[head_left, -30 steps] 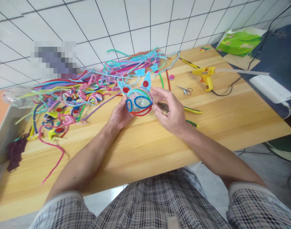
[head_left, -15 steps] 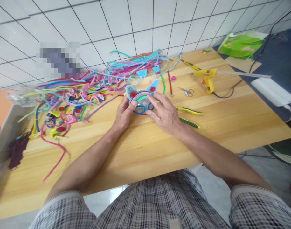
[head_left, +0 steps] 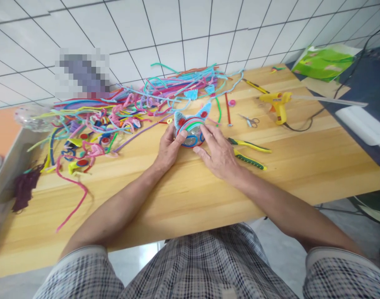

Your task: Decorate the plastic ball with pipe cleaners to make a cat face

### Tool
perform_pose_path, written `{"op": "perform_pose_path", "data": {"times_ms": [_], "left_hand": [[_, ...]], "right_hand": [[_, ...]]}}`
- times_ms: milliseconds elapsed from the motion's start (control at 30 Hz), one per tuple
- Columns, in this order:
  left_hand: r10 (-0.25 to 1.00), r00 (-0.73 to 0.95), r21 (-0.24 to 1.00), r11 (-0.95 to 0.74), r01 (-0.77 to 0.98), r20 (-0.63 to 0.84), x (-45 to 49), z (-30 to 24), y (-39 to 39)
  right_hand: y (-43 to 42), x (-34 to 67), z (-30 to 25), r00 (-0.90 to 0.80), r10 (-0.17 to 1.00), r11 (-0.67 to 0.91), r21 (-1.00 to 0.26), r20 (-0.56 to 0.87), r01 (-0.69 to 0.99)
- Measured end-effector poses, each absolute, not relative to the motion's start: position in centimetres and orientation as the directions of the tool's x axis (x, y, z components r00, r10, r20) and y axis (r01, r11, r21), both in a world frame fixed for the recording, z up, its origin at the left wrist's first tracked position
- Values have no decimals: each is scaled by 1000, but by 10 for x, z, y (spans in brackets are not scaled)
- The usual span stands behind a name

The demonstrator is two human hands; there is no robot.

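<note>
Between my hands is a clear round ornament [head_left: 194, 129] trimmed with pipe cleaners: blue pointed ears with red centres, a rainbow-coloured band and blue rings on its front. My left hand [head_left: 170, 145] grips its left side, thumb over the front edge. On the right side, my right hand [head_left: 219, 151] touches it with fingers laid along the edge and thumb near the bottom. Yellow-and-green pliers [head_left: 250, 145] lie right beside my right hand, partly covered by it.
Many coloured pipe cleaners [head_left: 136, 97] are heaped at the back left. A yellow glue gun [head_left: 278, 106] with a cord, small scissors [head_left: 252, 121] and a yellow craft knife [head_left: 255, 86] lie to the right. A green packet [head_left: 328, 64] is at the far right.
The camera view has shifted slightly, so the scene sits further right. The ornament appears turned a little in my hands, and my right fingers have shifted slightly on its edge.
</note>
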State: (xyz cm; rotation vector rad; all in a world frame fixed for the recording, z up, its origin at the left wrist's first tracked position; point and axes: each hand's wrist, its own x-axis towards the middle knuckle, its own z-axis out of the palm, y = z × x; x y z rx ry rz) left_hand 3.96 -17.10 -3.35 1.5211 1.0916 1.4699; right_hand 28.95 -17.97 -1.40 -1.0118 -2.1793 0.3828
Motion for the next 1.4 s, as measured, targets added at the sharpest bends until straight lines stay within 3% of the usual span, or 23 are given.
{"op": "perform_pose_path", "data": {"times_ms": [433,1200,1400], "left_hand": [[935,-50,937,-348,39,350,47,-31,-172],[925,-33,925,-378,28,379,49,-31,-168],[926,-42,927,-376,21,376,50,-33,-169]], "right_hand": [[-183,285,-9,-437,783,621,-515,443,591],[-193,279,3,-484,787,609,-360,382,706],[-189,280,-4,-446,789,611,-457,423,647]]}}
